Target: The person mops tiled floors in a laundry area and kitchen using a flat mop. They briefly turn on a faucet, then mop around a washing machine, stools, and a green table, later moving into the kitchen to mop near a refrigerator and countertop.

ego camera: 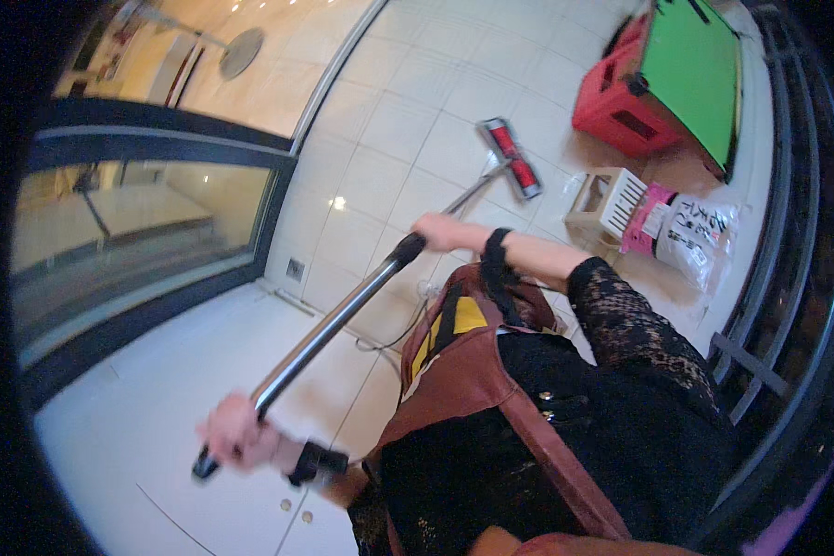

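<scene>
A mop's steel pole [323,332] runs diagonally across the view, held in both of my hands. My left hand [240,432], blurred, wraps around the pole near its dark end cap. Farther down, my right hand [445,233] grips it just past a black collar [409,250]. The mop's red and grey head [511,158] is down at the white tiled floor [389,153]. Black bands circle both wrists. A reddish-brown apron [459,389] hangs over my black clothes, close to the pole.
Left stands a dark-framed glass door [146,222]; its metal floor track [337,66] runs upward. White cabinet [181,389] lies below. A cable [389,344] curls beside the apron. At right are a red crate [625,104], green board [695,76], white plastic stool [598,201], printed plastic bag [691,233] and railing [792,208].
</scene>
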`<state>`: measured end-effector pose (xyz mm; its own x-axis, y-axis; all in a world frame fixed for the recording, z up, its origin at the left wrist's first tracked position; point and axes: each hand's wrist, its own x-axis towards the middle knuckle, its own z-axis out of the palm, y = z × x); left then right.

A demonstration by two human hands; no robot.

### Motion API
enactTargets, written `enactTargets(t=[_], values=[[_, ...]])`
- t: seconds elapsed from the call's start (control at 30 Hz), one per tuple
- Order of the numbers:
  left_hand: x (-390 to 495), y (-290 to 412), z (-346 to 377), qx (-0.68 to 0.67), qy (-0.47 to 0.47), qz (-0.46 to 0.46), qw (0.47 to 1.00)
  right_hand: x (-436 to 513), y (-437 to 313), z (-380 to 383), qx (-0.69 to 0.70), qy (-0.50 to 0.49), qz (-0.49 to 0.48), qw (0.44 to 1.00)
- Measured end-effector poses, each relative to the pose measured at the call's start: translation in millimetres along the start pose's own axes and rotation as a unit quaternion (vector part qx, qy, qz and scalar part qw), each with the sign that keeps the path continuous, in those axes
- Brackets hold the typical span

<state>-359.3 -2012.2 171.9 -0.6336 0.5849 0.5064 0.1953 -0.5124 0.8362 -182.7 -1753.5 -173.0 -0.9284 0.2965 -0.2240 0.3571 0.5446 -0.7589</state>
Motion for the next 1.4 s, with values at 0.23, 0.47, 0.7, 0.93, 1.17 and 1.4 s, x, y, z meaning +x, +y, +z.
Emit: enactTargets(t=[0.23,0.47,0.7,0.93,1.17,1.4], values=[[-46,-72,-29,-0.125,-0.003,-0.118,0.985,-13,52,58,-0.078,0.04,0.155,0.984],[-56,48,-161,-0.03,0.064,-0.05,0.996,43,-82,172,-0.047,0.055,-0.004,0.997],[-44,187,-201,0.065,0.073,0.091,0.991,122,-276,273,0.098,-0.023,-0.168,0.981],[-6,185,-200,0.13,-0.074,0.131,0.98,181,-330,280,0.14,0.053,-0.236,0.96],[10,-52,-251,0.463,-0.079,-0.08,0.879,201,-261,85,0.334,0.007,-0.088,0.938],[-76,-267,-126,0.415,-0.207,-0.198,0.863,38,-196,-122,0.402,0.133,-0.196,0.885]])
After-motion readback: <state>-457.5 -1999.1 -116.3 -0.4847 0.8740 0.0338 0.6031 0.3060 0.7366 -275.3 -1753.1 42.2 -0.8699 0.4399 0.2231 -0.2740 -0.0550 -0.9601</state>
